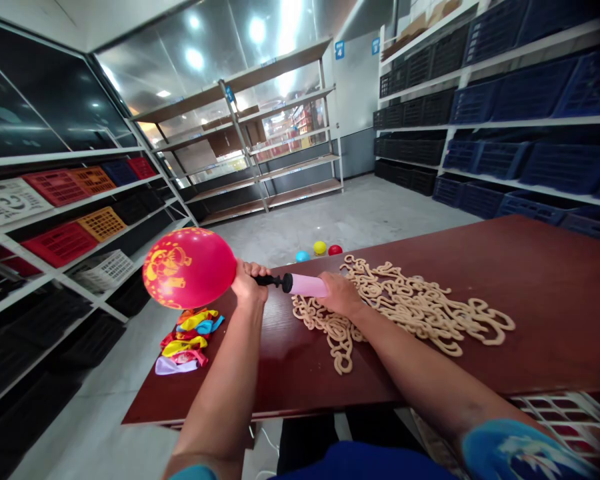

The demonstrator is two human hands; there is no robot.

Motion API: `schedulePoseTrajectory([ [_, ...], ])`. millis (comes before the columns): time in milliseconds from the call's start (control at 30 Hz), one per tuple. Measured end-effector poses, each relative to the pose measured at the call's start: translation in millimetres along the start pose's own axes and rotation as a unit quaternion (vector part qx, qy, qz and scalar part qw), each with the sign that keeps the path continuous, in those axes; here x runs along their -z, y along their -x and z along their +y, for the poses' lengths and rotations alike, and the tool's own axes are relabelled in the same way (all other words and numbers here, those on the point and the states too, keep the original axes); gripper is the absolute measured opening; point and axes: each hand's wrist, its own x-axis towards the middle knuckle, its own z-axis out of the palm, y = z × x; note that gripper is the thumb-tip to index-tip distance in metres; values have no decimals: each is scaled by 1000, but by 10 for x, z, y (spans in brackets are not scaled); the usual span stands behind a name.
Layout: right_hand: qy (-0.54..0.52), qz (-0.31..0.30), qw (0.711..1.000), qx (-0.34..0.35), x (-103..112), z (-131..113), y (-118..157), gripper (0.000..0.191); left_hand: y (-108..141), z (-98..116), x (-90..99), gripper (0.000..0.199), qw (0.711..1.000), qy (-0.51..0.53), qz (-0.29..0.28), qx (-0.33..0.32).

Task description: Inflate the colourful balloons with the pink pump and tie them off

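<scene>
An inflated red balloon (190, 268) with yellow printed figures sticks out to the left of my left hand (249, 281). That hand is closed round the balloon's neck and the black nozzle end of a hand pump (307, 285). Wrapped round the pump's pink barrel is my right hand (339, 293). The pump lies roughly level between both hands, above the dark red table (300, 373). Several uninflated balloons (193, 340) in yellow, red, blue and lilac lie in a pile at the table's left edge, below the red balloon.
Beige curly strands (405, 300) spread over the table's middle and right. Blue, yellow and red balls or balloons (320, 248) show beyond the far edge. Shelves with crates (55, 188) stand left, shelves with dark crates (515, 93) right, and a mostly bare rack (265, 177) behind.
</scene>
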Motion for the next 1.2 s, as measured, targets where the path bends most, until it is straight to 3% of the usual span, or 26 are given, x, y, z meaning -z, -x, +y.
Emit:
schedulePoseTrajectory([
  [233, -15, 27, 999, 7, -8, 15, -17, 27, -172, 863, 82, 44, 998, -22, -17, -48],
  [333, -21, 35, 999, 6, -65, 22, -21, 28, -245, 978, 69, 44, 997, -34, -11, -65],
  [433, -19, 28, 999, -5, -87, 38, -14, 28, -260, 781, 23, 46, 998, -32, 8, -60],
  [667, -7, -4, 1000, -3, -88, 44, 18, 36, -98, -117, -19, 43, 999, 1, 42, 23],
  [733, -1, -7, 1000, 0, -99, 38, 19, 36, -44, -246, -7, 42, 999, 16, 37, 29],
  [833, 4, -2, 1000, 9, -106, 32, 13, 31, 3, -255, 13, 43, 999, 27, 27, 26],
  [967, -2, 9, 999, 31, -77, 35, 1, 28, -22, 26, 64, 43, 999, 18, 28, 14],
  [1200, -11, 29, 999, 14, -52, 19, -25, 26, -198, 911, 170, 41, 999, -7, 9, -49],
])
